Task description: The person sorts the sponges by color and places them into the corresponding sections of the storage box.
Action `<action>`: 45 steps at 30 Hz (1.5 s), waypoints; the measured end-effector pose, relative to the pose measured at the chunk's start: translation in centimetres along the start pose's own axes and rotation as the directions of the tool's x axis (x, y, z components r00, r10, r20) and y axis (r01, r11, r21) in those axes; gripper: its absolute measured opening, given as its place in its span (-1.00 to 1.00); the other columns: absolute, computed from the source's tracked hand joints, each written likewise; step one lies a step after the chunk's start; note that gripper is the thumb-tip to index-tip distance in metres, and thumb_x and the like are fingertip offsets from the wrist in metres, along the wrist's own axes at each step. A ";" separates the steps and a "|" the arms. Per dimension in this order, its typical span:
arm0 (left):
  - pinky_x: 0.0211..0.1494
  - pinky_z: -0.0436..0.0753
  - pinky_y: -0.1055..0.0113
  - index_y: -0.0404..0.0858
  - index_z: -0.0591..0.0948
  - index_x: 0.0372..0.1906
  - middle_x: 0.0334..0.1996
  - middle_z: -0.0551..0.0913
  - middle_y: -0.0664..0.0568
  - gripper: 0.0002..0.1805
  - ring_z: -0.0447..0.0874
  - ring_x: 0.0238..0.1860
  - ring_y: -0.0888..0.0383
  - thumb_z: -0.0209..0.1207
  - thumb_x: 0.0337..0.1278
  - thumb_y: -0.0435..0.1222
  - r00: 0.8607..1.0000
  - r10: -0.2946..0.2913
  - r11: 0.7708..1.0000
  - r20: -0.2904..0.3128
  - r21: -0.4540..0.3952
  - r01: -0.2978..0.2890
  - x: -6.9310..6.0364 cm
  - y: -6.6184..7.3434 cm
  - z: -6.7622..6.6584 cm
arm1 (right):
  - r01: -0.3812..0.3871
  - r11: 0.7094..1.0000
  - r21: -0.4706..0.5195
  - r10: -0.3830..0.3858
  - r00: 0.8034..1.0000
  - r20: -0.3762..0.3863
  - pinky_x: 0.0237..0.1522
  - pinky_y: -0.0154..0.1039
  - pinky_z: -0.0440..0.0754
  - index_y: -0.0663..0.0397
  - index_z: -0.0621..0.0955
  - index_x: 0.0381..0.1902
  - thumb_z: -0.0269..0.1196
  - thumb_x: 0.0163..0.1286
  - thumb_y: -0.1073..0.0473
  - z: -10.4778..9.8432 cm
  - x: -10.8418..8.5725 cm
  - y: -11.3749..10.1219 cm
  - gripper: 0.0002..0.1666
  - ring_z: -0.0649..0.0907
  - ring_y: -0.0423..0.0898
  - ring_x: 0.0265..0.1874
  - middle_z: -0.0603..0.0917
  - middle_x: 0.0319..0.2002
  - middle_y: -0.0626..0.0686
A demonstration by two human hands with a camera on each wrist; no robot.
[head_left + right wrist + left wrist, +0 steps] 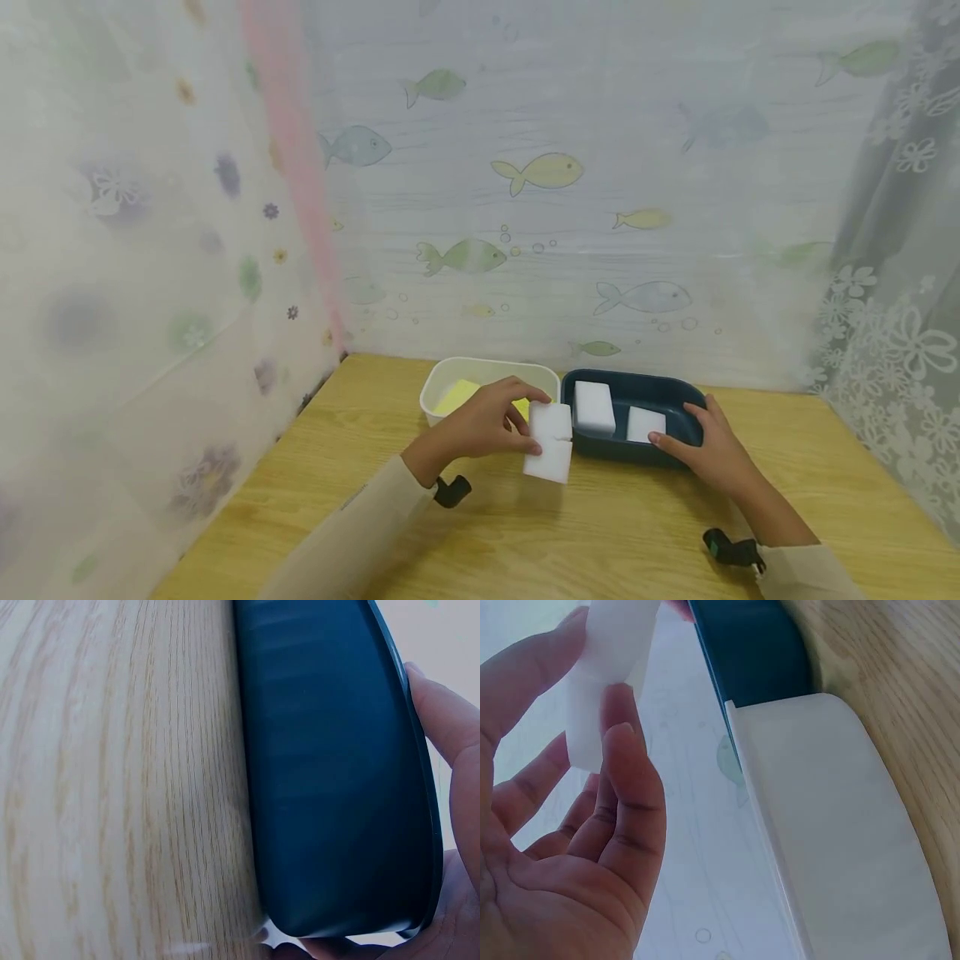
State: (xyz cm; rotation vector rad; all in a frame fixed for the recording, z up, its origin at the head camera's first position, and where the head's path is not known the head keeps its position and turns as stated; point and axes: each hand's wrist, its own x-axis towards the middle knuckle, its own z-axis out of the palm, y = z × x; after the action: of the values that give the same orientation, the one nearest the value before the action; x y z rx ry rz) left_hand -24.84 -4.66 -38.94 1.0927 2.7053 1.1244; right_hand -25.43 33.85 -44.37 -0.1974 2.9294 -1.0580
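Observation:
My left hand (pixel 483 423) pinches a white sponge block (pixel 547 460) between thumb and fingers, above the table in front of two containers. A split at the block's right edge shows in the head view; whether it is one piece or two, I cannot tell. My right hand (pixel 718 454) grips the right end of a dark blue container (pixel 618 452), its thumb over the front rim and its fingers at the end wall. Inside that container are two white sponge blocks, a larger one (pixel 595 407) at the left and a smaller-looking one (pixel 645 423) near the thumb.
Left of the blue container stands a white container (pixel 491 365), close against it, with yellow sponge pieces (pixel 457 395) inside, partly behind my left hand. Both stand near the back edge of the wooden table (pixel 600 533). A fish-printed curtain (pixel 525 250) hangs behind.

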 end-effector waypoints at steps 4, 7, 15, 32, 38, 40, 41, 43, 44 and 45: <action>-0.12 0.71 0.47 -0.01 0.56 0.33 0.21 0.54 0.09 -0.31 0.73 -0.26 0.43 0.56 0.05 -0.17 1.000 -0.004 1.000 -0.007 -0.010 0.004 1.1 0.0 0.6 | -0.009 1.000 0.003 0.009 1.000 0.000 0.32 0.66 0.07 0.43 -0.05 0.62 0.28 0.36 -0.45 0.1 -0.1 0.0 0.38 -0.14 0.66 0.51 -0.46 0.58 0.50; -0.10 0.71 0.49 -0.02 0.56 0.33 0.25 0.52 0.09 -0.32 0.73 -0.25 0.43 0.54 0.09 -0.14 1.000 -0.003 1.000 -0.022 -0.020 0.002 2.0 -0.1 0.9 | -0.007 1.000 0.010 0.007 1.000 -0.002 0.31 0.67 0.07 0.42 -0.06 0.62 0.28 0.36 -0.45 0.1 -0.2 0.0 0.38 -0.15 0.65 0.51 -0.47 0.58 0.49; -0.16 0.71 0.51 -0.06 0.57 0.33 0.19 0.55 0.04 -0.37 0.73 -0.26 0.41 0.50 0.15 -0.16 0.995 -0.036 0.999 -0.093 0.002 0.037 4.7 0.1 1.4 | 0.009 1.000 0.026 -0.008 1.000 -0.011 0.33 0.66 0.07 0.40 -0.06 0.63 0.28 0.36 -0.44 0.4 0.1 0.2 0.37 -0.16 0.63 0.52 -0.48 0.59 0.47; -0.22 0.70 0.48 -0.08 0.58 0.35 0.26 0.56 0.00 -0.47 0.66 -0.22 0.30 0.39 0.31 -0.17 0.973 -0.137 0.990 -0.188 0.010 0.142 12.3 0.7 5.5 | 0.010 0.999 0.031 -0.010 1.000 -0.016 0.31 0.66 0.10 0.42 -0.05 0.62 0.28 0.37 -0.43 0.1 0.0 0.0 0.36 -0.15 0.64 0.52 -0.45 0.60 0.47; -0.24 0.65 0.52 -0.11 0.60 0.31 0.21 0.63 0.04 -0.53 0.65 -0.22 0.33 0.36 0.34 -0.19 0.978 -0.109 0.990 -0.180 0.074 0.124 14.4 1.0 7.1 | 0.010 1.000 0.021 -0.009 1.000 -0.014 0.31 0.66 0.11 0.45 -0.03 0.61 0.28 0.37 -0.44 0.1 0.2 0.0 0.36 -0.12 0.64 0.52 -0.44 0.59 0.50; -0.26 0.63 0.54 -0.10 0.62 0.26 0.17 0.66 0.06 -0.56 0.64 -0.24 0.36 0.36 0.34 -0.19 0.981 -0.106 0.987 -0.163 0.099 0.124 14.8 1.3 7.6 | 0.008 1.000 0.027 -0.008 1.000 -0.012 0.31 0.66 0.10 0.46 -0.04 0.61 0.28 0.37 -0.43 0.1 0.1 0.0 0.36 -0.14 0.64 0.52 -0.44 0.59 0.50; -0.27 0.63 0.54 -0.11 0.63 0.24 0.15 0.67 0.06 -0.58 0.64 -0.24 0.37 0.36 0.33 -0.19 0.982 -0.104 0.986 -0.155 0.110 0.122 15.0 1.4 7.8 | 0.009 0.999 0.030 -0.009 1.000 -0.011 0.31 0.66 0.09 0.46 -0.04 0.61 0.28 0.37 -0.42 0.1 0.1 0.0 0.36 -0.14 0.64 0.52 -0.44 0.59 0.50; -0.28 0.61 0.55 -0.11 0.64 0.21 0.12 0.68 0.07 -0.60 0.63 -0.27 0.38 0.37 0.33 -0.19 0.985 -0.102 0.984 -0.140 0.132 0.121 15.4 1.7 8.2 | 0.009 0.999 0.034 -0.008 1.000 -0.011 0.31 0.66 0.09 0.46 -0.04 0.61 0.29 0.37 -0.42 0.1 0.1 0.0 0.36 -0.15 0.64 0.52 -0.44 0.59 0.49; -0.27 0.60 0.55 -0.11 0.64 0.20 0.12 0.69 0.08 -0.61 0.62 -0.27 0.38 0.37 0.33 -0.19 0.986 -0.102 0.982 -0.133 0.146 0.121 15.6 1.8 8.4 | 0.010 0.999 0.033 -0.009 1.000 -0.012 0.31 0.66 0.09 0.47 -0.04 0.60 0.29 0.37 -0.42 0.1 0.1 0.0 0.36 -0.14 0.64 0.52 -0.44 0.59 0.50; -0.28 0.59 0.56 -0.12 0.65 0.20 0.10 0.70 0.09 -0.61 0.61 -0.28 0.38 0.37 0.33 -0.18 0.988 -0.102 0.981 -0.120 0.154 0.120 15.8 1.9 8.7 | 0.010 0.999 0.032 -0.009 1.000 -0.014 0.32 0.65 0.10 0.47 -0.03 0.60 0.29 0.37 -0.42 0.1 0.0 0.0 0.36 -0.14 0.64 0.52 -0.44 0.59 0.50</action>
State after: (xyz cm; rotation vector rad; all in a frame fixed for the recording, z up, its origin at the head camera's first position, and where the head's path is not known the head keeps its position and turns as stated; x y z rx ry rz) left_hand -33.33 11.23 -40.42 0.9068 2.9465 0.9946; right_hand -25.48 33.78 -44.50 -0.2045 2.9244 -1.1106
